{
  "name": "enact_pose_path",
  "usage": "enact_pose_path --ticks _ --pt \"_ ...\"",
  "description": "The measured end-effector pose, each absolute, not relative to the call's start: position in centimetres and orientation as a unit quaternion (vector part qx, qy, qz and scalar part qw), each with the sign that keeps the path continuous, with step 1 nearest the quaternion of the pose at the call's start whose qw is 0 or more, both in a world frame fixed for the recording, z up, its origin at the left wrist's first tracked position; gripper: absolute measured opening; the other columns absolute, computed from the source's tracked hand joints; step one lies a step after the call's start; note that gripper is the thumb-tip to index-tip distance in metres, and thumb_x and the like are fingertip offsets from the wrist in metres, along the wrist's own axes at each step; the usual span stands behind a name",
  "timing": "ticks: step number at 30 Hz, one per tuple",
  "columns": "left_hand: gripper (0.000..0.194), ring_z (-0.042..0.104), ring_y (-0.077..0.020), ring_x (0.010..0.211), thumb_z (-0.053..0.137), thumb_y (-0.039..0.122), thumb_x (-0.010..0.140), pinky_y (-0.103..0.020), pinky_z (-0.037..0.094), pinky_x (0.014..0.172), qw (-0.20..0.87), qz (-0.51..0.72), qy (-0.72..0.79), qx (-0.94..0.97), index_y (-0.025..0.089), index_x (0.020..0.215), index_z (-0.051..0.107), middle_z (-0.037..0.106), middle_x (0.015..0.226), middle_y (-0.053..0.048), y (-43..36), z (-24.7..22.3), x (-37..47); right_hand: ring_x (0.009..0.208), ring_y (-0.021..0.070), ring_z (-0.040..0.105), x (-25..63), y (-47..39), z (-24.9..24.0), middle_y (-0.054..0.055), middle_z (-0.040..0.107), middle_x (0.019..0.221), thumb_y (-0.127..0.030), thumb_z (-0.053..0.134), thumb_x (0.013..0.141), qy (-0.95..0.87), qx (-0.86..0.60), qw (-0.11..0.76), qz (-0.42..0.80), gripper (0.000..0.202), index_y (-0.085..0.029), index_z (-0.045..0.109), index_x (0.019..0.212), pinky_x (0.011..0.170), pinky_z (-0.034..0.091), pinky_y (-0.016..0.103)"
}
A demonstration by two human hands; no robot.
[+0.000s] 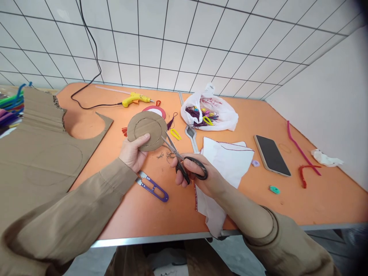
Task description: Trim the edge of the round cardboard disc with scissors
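A round cardboard disc (156, 128) with a smaller circle marked on it is gripped at its lower left edge by my left hand (133, 153), thumb on top. My right hand (198, 172) has its fingers in the black handles of a pair of scissors (177, 154). The scissor blades are parted at the disc's right edge. Small brown scraps (165, 156) lie on the table below the disc. Purple thread snips (152, 187) rest just below my left hand. Behind the disc, a red and white round piece (155, 111) is partly hidden.
A yellow glue gun (138, 99) with a black cord lies at the back. Left is a large cut cardboard sheet (40, 153). A white bag (227, 119) of threads, a white cloth (227, 157), a phone (271, 155) and pipe cleaners (300, 145) lie on the orange table (178, 214).
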State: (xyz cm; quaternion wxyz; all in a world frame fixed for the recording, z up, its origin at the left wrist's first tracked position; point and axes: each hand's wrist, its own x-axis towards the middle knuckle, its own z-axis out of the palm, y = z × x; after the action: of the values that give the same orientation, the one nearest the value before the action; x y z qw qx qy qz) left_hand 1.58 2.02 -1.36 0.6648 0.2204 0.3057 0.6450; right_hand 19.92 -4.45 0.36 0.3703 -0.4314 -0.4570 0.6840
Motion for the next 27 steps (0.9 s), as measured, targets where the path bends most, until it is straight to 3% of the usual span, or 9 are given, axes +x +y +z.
enact_pose_path --ticks 5,17,23,27 --pt "0.056 0.072 -0.0216 0.094 0.067 -0.003 0.071 -0.029 0.059 0.081 0.669 0.64 0.31 0.219 0.016 0.123 0.064 0.078 0.096 -0.009 1.95 -1.3 1.5 0.045 0.0133 0.056 19.96 -4.48 0.25 0.005 0.068 0.058 -0.057 0.072 0.069 -0.453 -0.429 0.369 0.689 0.046 -0.014 0.065 0.083 0.044 0.032 0.024" --pt "0.057 0.071 -0.024 0.102 0.067 -0.001 0.072 -0.034 0.057 0.09 0.671 0.636 0.312 0.217 0.017 0.126 0.062 0.077 0.101 -0.009 1.99 -1.41 1.43 0.046 0.0144 0.057 19.84 -4.55 0.33 0.005 0.068 0.058 -0.059 0.072 0.069 -0.447 -0.432 0.368 0.692 0.045 -0.016 0.064 0.082 0.044 0.033 0.026" --pt "0.045 0.071 -0.0208 0.1 0.062 0.004 0.08 -0.029 0.058 0.088 0.694 0.629 0.299 0.184 0.014 0.124 0.063 0.076 0.104 -0.01 2.05 -1.03 1.32 0.047 0.014 0.058 19.98 -4.61 0.15 0.006 0.069 0.06 -0.059 0.071 0.07 -0.441 -0.411 0.367 0.709 0.049 -0.014 0.063 0.086 0.046 0.035 0.024" --pt "0.041 0.069 -0.0222 0.107 0.057 0.008 0.084 -0.032 0.057 0.092 0.71 0.612 0.311 0.156 0.012 0.125 0.061 0.075 0.108 -0.011 2.03 -0.58 1.24 0.049 0.0147 0.059 19.96 -4.66 -0.04 0.007 0.069 0.06 -0.06 0.07 0.071 -0.433 -0.386 0.363 0.729 0.05 -0.013 0.063 0.088 0.048 0.037 0.024"
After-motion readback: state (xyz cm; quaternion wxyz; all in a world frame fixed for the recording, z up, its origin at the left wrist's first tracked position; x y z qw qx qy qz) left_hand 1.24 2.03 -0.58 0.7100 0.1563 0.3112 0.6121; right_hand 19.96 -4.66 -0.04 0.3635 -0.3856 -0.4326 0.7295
